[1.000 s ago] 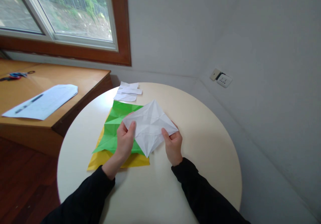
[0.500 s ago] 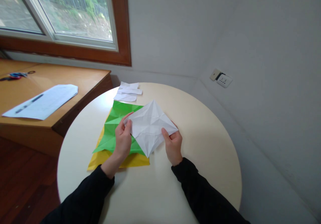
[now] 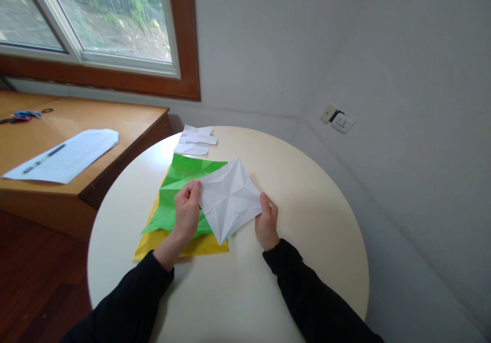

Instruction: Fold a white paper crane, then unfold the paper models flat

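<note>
A creased white paper square (image 3: 229,198) is held just above a round cream table (image 3: 307,215), turned like a diamond. My left hand (image 3: 186,215) pinches its left corner between thumb and fingers. My right hand (image 3: 266,222) grips its right corner. Under the white sheet lies a creased green paper (image 3: 178,189), and below that a yellow sheet (image 3: 169,241) shows along the near edge.
Small white paper scraps (image 3: 195,141) lie at the table's far side. A wooden desk (image 3: 126,123) to the left carries a white printed sheet (image 3: 65,156) and scissors (image 3: 23,115). A window is behind it; a wall socket (image 3: 342,122) sits on the right wall.
The white sheet has tilted and come a little nearer me. My right hand slid from its lower right edge to the right corner; my left hand's fingers shifted onto the left corner.
</note>
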`<state>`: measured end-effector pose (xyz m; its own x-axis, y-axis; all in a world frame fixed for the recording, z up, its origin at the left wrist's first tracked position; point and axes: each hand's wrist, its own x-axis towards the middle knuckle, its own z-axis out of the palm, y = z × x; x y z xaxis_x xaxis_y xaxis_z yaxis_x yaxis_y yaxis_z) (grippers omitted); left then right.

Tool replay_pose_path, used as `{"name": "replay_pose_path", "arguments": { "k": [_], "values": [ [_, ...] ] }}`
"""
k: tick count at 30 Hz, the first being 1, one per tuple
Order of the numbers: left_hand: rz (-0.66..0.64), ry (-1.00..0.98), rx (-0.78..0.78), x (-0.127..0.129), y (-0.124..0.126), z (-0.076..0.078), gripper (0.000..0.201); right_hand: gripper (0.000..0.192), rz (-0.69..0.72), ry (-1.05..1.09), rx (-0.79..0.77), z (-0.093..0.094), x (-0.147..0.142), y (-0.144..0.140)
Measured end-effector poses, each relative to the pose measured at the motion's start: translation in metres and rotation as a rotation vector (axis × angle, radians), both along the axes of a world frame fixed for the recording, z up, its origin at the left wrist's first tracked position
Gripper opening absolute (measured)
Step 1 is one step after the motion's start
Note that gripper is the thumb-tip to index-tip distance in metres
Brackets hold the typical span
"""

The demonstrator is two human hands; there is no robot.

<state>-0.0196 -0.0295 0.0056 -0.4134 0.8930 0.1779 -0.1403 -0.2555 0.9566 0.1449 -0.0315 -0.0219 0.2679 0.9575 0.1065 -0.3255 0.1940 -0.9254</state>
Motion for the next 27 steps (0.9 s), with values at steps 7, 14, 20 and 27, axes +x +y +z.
{"name": "replay_pose_path", "arguments": {
  "k": [7, 14, 20, 27],
  "values": [
    [0.013, 0.019, 0.009, -0.002, 0.0006, 0.0026, 0.026, 0.035, -0.036, -0.085, -0.008, 0.0065, -0.0005, -0.0008],
    [0.041, 0.04, 0.011, -0.0035, 0.0016, 0.0043, 0.025, 0.036, -0.057, -0.185, -0.019, 0.0063, 0.0009, -0.0004],
    [0.04, 0.051, 0.033, -0.0056, 0.0027, 0.0046, 0.024, 0.038, -0.039, -0.24, -0.033, 0.007, 0.0002, -0.0016],
    [0.045, 0.077, 0.044, -0.0066, 0.0022, 0.0046, 0.025, 0.04, -0.013, -0.245, -0.032, 0.0044, 0.0013, -0.0005]
  ]
}}
